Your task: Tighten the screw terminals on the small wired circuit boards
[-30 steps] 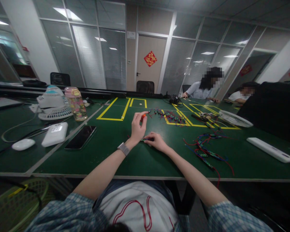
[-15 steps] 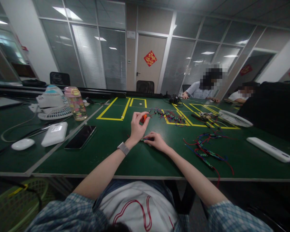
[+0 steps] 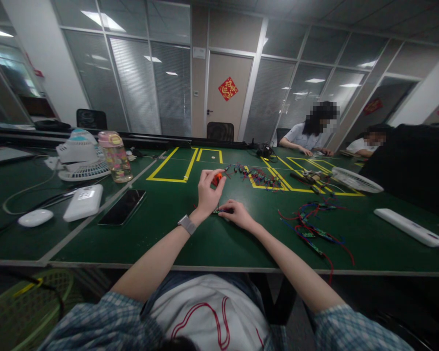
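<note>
My left hand point(image 3: 209, 191), with a watch on its wrist, is closed on a small orange object point(image 3: 217, 179) held above the table; fingers cover much of it, so its kind does not show. Just in front, my right hand point(image 3: 238, 214) rests low on the table. Its fingers pinch a small green circuit board point(image 3: 215, 211) near something dark, partly covered by the hands. Beyond my left hand lies a row of small circuit boards with red and blue wires point(image 3: 261, 176). To the right of my right hand is a looser group of wired circuit boards point(image 3: 310, 229).
On the left lie a phone point(image 3: 122, 207), a white power bank point(image 3: 83, 202), a drink bottle point(image 3: 115, 158) and a white fan point(image 3: 81, 158). A long white device point(image 3: 409, 226) is at the right. Yellow tape marks point(image 3: 166, 180) run across the green table point(image 3: 161, 248). Two people sit across at the right.
My hands keep nearly the same pose and place. Across the table, a person's outstretched hand has drawn back to the right, and that person's head has lifted slightly.
</note>
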`<state>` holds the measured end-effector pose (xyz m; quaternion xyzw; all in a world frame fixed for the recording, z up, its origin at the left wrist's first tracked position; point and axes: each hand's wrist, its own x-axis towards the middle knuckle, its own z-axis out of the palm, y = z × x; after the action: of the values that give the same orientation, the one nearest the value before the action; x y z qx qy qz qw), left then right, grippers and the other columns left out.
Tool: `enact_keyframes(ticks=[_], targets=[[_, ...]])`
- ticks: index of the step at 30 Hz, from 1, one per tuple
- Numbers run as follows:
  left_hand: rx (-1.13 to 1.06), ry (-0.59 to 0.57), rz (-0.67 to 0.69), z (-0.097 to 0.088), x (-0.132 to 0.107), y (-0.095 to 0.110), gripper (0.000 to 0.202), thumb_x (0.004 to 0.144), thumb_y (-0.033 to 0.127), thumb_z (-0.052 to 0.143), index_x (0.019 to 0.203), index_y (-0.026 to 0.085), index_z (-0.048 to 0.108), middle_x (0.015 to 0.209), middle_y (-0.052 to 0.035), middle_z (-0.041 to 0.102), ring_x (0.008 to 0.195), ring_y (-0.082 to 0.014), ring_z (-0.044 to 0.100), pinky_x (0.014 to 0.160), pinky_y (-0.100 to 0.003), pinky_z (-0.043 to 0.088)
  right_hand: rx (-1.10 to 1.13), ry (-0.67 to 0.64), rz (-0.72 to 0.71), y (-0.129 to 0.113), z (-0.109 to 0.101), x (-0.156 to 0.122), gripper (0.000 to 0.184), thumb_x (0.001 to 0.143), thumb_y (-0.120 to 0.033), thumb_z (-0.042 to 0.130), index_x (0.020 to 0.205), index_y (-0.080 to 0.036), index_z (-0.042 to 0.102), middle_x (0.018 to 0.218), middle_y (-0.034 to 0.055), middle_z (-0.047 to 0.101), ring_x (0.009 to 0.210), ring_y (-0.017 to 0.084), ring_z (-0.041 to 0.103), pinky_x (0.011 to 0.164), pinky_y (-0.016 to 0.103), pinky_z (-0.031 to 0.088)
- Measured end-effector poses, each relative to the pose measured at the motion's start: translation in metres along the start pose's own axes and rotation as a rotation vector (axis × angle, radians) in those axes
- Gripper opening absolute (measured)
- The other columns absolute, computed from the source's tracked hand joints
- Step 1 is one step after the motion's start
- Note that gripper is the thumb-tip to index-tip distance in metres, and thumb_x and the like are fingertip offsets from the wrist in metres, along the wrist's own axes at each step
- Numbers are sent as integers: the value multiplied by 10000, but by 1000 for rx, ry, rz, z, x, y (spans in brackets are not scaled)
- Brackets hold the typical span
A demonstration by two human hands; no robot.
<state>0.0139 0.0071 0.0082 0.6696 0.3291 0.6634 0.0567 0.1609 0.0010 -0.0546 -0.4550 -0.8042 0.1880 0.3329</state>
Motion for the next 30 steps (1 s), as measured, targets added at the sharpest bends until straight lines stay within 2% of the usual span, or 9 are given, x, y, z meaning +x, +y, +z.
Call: enact_keyframes(ticks=[2, 7, 9, 14, 18, 20, 25, 30], targets=[[16, 12, -3, 0, 0, 0, 172, 879, 273, 588, 1028, 212, 650, 919, -41, 553, 821, -146, 553, 737, -265, 479, -1, -1, 2, -1, 0, 0, 181, 762, -208, 715, 934, -174, 762, 807, 45, 635, 731, 146, 575, 706, 267, 454], [-54, -37, 2, -2, 0, 0, 276, 970, 235, 387, 1122, 208, 616, 1062, -68, 599, 988, -166, 579, 851, -295, 474, 3, 9, -1, 1, 1, 0, 181, 759, -228, 718, 930, -186, 763, 808, 43, 638, 730, 148, 570, 702, 269, 456], [-68, -39, -4, -2, 1, 0, 290, 976, 224, 364, 1138, 206, 604, 1082, -67, 617, 1010, -170, 583, 877, -308, 465, 7, 10, -5, 2, 1, 0, 182, 761, -231, 716, 933, -193, 762, 810, 42, 637, 734, 148, 570, 702, 269, 457], [-30, -13, -21, -1, 0, 1, 201, 931, 249, 495, 1075, 213, 630, 972, -49, 588, 844, -146, 570, 737, -264, 478, 10, 10, -5, 4, 2, 0, 184, 762, -228, 714, 935, -189, 761, 804, 39, 629, 719, 141, 570, 698, 267, 457], [18, 23, -6, 0, -1, 1, 169, 880, 255, 589, 1035, 228, 650, 920, -33, 524, 803, -138, 541, 734, -267, 476, 7, 4, 0, 3, 2, 0, 179, 761, -233, 713, 929, -192, 760, 812, 40, 634, 718, 140, 574, 696, 268, 460], [1, 18, -5, 0, -1, 1, 197, 888, 261, 578, 1072, 230, 643, 967, -44, 528, 848, -144, 554, 750, -269, 483, 9, 5, -3, 2, 1, 0, 179, 760, -233, 715, 928, -192, 760, 817, 43, 639, 723, 143, 577, 699, 271, 462], [-70, -33, 9, -1, -1, 2, 270, 968, 235, 403, 1140, 217, 611, 1078, -63, 603, 991, -161, 578, 851, -294, 477, 13, 11, -2, 2, 1, 0, 182, 759, -223, 718, 931, -180, 759, 810, 44, 640, 728, 145, 585, 708, 272, 465], [-43, -10, -1, 0, -1, 1, 220, 942, 245, 471, 1099, 213, 622, 980, -53, 598, 854, -148, 573, 744, -270, 478, 6, 9, -13, 3, 2, 1, 177, 753, -214, 721, 922, -185, 761, 801, 44, 644, 731, 149, 591, 703, 271, 464]])
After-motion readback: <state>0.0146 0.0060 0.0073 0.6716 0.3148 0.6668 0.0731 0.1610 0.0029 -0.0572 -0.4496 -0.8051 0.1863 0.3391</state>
